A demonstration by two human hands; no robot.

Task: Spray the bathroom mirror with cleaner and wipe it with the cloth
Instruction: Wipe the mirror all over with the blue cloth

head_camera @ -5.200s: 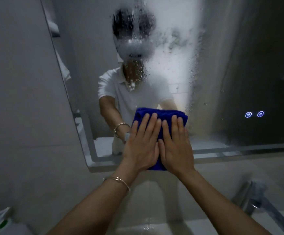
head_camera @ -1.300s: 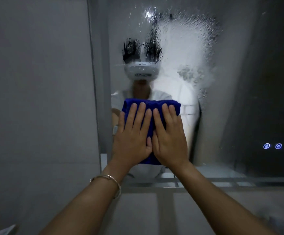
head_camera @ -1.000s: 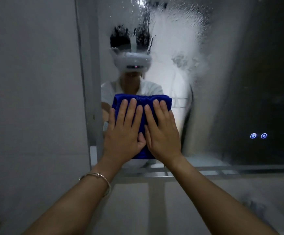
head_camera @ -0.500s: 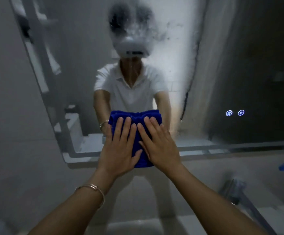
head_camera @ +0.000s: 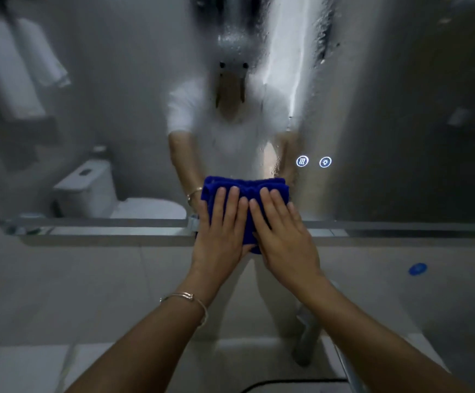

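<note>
Cloth (head_camera: 247,184) and both hands sit further right along the mirror (head_camera: 123,123) than 0.5 s ago: the cloth's right edge is now just beside the two lit touch icons (head_camera: 302,161), before it was well apart from them. Versus 1.0 s ago it is lower, down at the mirror's bottom edge instead of mid-glass. Reflected towels (head_camera: 12,66) upper left and a reflected toilet (head_camera: 89,188) at left were not in frame 0.5 s ago.

Left hand (head_camera: 219,239), bracelet (head_camera: 186,297) on its wrist, presses flat on the cloth's left half, fingers (head_camera: 220,205) straight, slightly spread, pointing up the frame. Cloth is blue, folded, flat against the glass, centre frame, overlapping the mirror's lower rail. Its top edge runs left-right, so the visible long axis is horizontal; the lower part is under the palms, full extent cannot be told. A blue strip shows above the fingertips and in the gap between the hands.

Right hand (head_camera: 287,245) presses the right half, fingers (head_camera: 276,205) straight, close together, angled up-left. Nothing is gripped, both just push. Spray droplets on the glass above. Blue round object (head_camera: 417,268) on the wall at right, blurred. Faucet (head_camera: 307,336) lower right of centre, pale table (head_camera: 24,364) lower left.
</note>
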